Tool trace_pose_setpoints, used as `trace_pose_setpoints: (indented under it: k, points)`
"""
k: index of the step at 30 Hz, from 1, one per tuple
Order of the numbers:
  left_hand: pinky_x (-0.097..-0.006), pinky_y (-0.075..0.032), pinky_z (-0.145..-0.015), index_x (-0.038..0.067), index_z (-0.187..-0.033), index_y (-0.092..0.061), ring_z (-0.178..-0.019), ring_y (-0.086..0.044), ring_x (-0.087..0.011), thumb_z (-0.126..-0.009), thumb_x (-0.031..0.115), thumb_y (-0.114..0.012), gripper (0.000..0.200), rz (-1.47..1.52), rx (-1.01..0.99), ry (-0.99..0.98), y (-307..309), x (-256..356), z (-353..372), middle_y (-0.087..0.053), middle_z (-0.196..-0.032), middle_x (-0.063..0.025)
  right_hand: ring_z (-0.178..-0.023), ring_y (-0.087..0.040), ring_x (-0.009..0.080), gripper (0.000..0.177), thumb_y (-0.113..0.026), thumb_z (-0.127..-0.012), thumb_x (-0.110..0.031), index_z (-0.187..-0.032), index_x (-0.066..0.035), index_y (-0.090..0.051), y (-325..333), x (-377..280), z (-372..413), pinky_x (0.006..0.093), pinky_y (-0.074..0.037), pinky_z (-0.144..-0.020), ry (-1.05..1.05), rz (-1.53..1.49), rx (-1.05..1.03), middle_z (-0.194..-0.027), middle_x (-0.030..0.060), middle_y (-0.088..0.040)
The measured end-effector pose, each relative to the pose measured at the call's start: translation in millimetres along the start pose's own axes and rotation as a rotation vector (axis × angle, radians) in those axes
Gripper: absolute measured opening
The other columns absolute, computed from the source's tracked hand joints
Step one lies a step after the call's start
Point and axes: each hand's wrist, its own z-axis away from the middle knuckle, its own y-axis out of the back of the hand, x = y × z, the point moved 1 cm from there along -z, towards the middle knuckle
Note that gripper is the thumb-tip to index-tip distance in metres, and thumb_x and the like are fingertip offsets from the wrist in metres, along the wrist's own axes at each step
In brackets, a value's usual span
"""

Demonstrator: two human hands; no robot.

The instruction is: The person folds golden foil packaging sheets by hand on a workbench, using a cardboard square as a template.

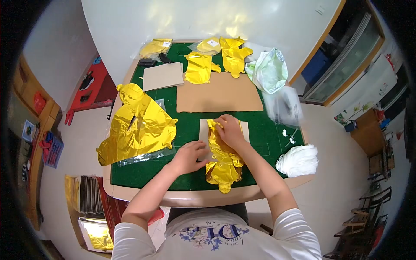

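Note:
A crumpled gold foil balloon [224, 167] lies lengthwise over a light cardboard piece [246, 130] at the near middle of the green table. My right hand [229, 132] is on the upper part of this foil, its fingers curled down onto it. Just left of the foil is my left hand [190, 157], thumb apart from the fingers, fingertips right at the foil's edge. Farther left, a large flat gold foil balloon [138, 121] lies spread out, partly over a clear plastic bag [147, 157].
Behind my hands lie a brown cardboard sheet [219, 93], a smaller cardboard stack [163, 76] and more gold foil balloons [234, 56]. At right are a pale green plastic bag [268, 71], a clear bag [284, 106] and a white string bundle [297, 160]. A wall stands behind the table.

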Motion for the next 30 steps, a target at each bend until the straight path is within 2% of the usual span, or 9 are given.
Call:
trace_pose_setpoints:
  k: [2, 3, 5, 9, 11, 15, 16, 24, 30]
  points:
    - [-0.0399, -0.047, -0.094, 0.006, -0.109, -0.064, -0.110, -0.056, -0.0336, -0.082, 0.022, -0.067, 0.031, 0.075, -0.061, 0.147, 11.7, -5.7, -16.8, -0.061, -0.116, -0.0165, -0.093, -0.056, 0.0320, 0.015, -0.062, -0.082, -0.013, -0.096, -0.008, -0.064, 16.9, 18.9, 2.9, 0.0428, -0.044, -0.082, -0.142, -0.031, 0.151, -0.096, 0.0117, -0.060]
    - [-0.0389, -0.050, -0.089, 0.005, -0.108, -0.064, -0.105, -0.058, -0.0337, -0.083, 0.018, -0.065, 0.028, 0.056, 0.058, 0.141, 14.9, -6.2, -30.5, -0.062, -0.112, -0.0172, -0.093, -0.056, 0.0327, 0.015, -0.061, -0.082, -0.012, -0.097, -0.008, -0.064, 26.5, 30.7, 6.1, 0.0430, -0.044, -0.082, -0.212, -0.046, 0.226, -0.096, 0.0124, -0.060]
    - [-0.0393, -0.047, -0.092, 0.004, -0.109, -0.063, -0.109, -0.056, -0.0327, -0.085, 0.016, -0.062, 0.028, -0.040, 0.221, 0.016, 7.5, -4.9, -65.8, -0.061, -0.115, -0.0165, -0.092, -0.056, 0.0337, 0.014, -0.060, -0.083, -0.011, -0.097, -0.007, -0.064, 38.6, 53.6, 27.1, 0.0431, -0.044, -0.082, -0.414, 0.072, 0.185, -0.096, 0.0135, -0.059]
    - [-0.0412, -0.035, -0.105, 0.002, -0.124, -0.053, -0.123, -0.046, -0.0302, -0.083, 0.016, -0.059, 0.044, -0.311, 0.128, -0.093, -52.7, -7.8, -117.5, -0.054, -0.127, -0.0150, -0.094, -0.054, 0.0327, 0.021, -0.062, -0.083, -0.014, -0.103, -0.008, -0.061, 41.9, 64.5, 48.3, 0.0441, -0.043, -0.081, -0.540, 0.158, 0.030, -0.094, 0.0132, -0.057]
    - [-0.0413, -0.034, -0.105, 0.002, -0.127, -0.050, -0.123, -0.046, -0.0305, -0.081, 0.015, -0.060, 0.049, -0.397, 0.183, -0.117, -74.4, -11.2, -126.8, -0.053, -0.128, -0.0155, -0.097, -0.052, 0.0314, 0.026, -0.062, -0.082, -0.015, -0.107, -0.010, -0.061, 38.5, 57.9, 51.8, 0.0443, -0.042, -0.081, -0.457, 0.248, 0.065, -0.099, 0.0109, -0.056]
    - [-0.0384, -0.040, -0.096, 0.003, -0.099, -0.060, -0.106, -0.053, -0.0276, -0.077, 0.014, -0.059, 0.025, -0.386, 0.136, -0.118, -82.1, -23.3, -127.8, -0.059, -0.101, -0.0110, -0.092, -0.051, 0.0276, 0.031, -0.059, -0.084, -0.010, -0.115, -0.014, -0.062, 37.4, 49.1, 47.9, 0.0414, -0.041, -0.079, -0.352, 0.277, 0.027, -0.094, 0.0080, -0.053]
    - [-0.0361, -0.042, -0.089, 0.005, -0.086, -0.058, -0.096, -0.053, -0.0256, -0.075, 0.013, -0.059, 0.014, -0.334, 0.251, -0.170, -82.3, -23.4, -125.8, -0.057, -0.089, -0.0088, -0.091, -0.051, 0.0272, 0.031, -0.059, -0.084, -0.009, -0.115, -0.015, -0.062, 38.7, 47.1, 46.5, 0.0410, -0.041, -0.079, -0.346, 0.284, 0.012, -0.093, 0.0077, -0.052]
    - [-0.0369, -0.045, -0.086, 0.003, -0.087, -0.057, -0.095, -0.055, -0.0277, -0.073, 0.011, -0.058, 0.017, -0.327, 0.211, -0.108, -80.4, -17.7, -121.3, -0.059, -0.094, -0.0105, -0.089, -0.050, 0.0252, 0.034, -0.060, -0.084, -0.009, -0.116, -0.017, -0.063, 39.3, 47.8, 49.7, 0.0386, -0.039, -0.076, -0.287, 0.295, 0.011, -0.090, 0.0064, -0.050]
    - [-0.0373, -0.043, -0.090, 0.003, -0.096, -0.059, -0.100, -0.054, -0.0276, -0.076, 0.011, -0.057, 0.022, -0.367, 0.306, -0.121, -78.9, -10.2, -125.3, -0.060, -0.101, -0.0113, -0.095, -0.052, 0.0273, 0.028, -0.059, -0.083, -0.008, -0.111, -0.009, -0.058, 35.7, 47.6, 47.7, 0.0405, -0.041, -0.080, -0.337, 0.306, 0.065, -0.097, 0.0087, -0.053]
